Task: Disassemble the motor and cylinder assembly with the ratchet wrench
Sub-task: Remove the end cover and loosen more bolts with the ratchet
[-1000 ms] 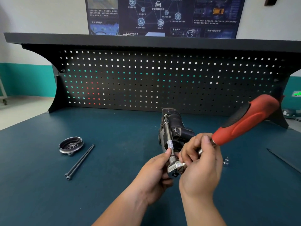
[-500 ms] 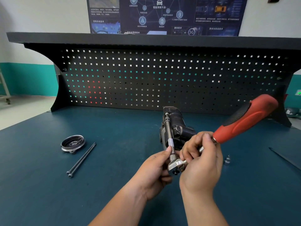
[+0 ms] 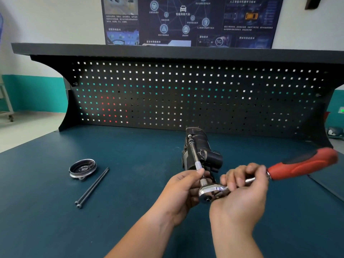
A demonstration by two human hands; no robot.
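The black motor and cylinder assembly (image 3: 202, 149) lies on the blue bench near the pegboard. A ratchet wrench (image 3: 301, 164) with a red and black handle has its chrome head (image 3: 209, 191) low in the middle, and a long extension bar (image 3: 194, 153) runs from it up to a bolt at the assembly's far end. My left hand (image 3: 181, 192) pinches the extension just below its knurled collar. My right hand (image 3: 240, 192) grips the chrome shaft beside the head. The handle sticks out to the right and is blurred.
A round metal end cover (image 3: 82, 168) and two long black bolts (image 3: 92, 188) lie on the bench (image 3: 130, 183) at the left. A black pegboard (image 3: 186, 95) with a shelf stands behind. A dark flat sheet (image 3: 327, 185) lies at the right edge.
The wrench handle has swung downward and toward me on the right, and the chrome head has turned with it. My left hand has kept its pinch on the extension.
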